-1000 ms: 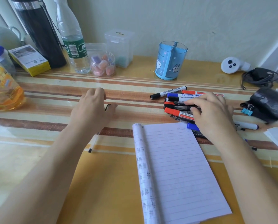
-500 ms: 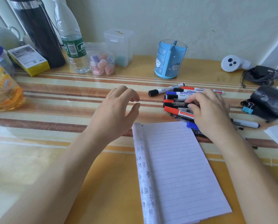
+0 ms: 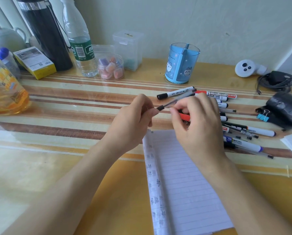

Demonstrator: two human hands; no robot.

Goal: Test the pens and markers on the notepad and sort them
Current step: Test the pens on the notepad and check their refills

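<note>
A moment ago the right hand [image 3: 195, 126] lay flat on the heap of pens and markers [image 3: 235, 122] and the left hand [image 3: 135, 121] was empty over the bench [image 3: 57, 167]. Now both hands have met above the notepad [image 3: 184, 184]: the right hand is closed round the barrel of a slim pen [image 3: 177, 100], and the left thumb and forefinger pinch its dark cap end. That reads as uncapping, so the first test stroke on the paper is likely close; no mark from this pen is on the page yet.

The notepad lies at 6 o'clock from the hands, open to a blank lined page. The heap sits at 3 o'clock of the hands, with a black-capped marker [image 3: 175, 93] loose at 12 o'clock. The blue pen holder [image 3: 181, 64], a probable sorting place, stands further off at 12 o'clock, empty as far as can be seen.

At 10 o'clock stand a water bottle [image 3: 81, 48] and a jar of coloured blocks [image 3: 110, 67], well clear. The blue binder clips [image 3: 263, 116] and black pouch [image 3: 287, 107] crowd the heap's 3 o'clock side.
</note>
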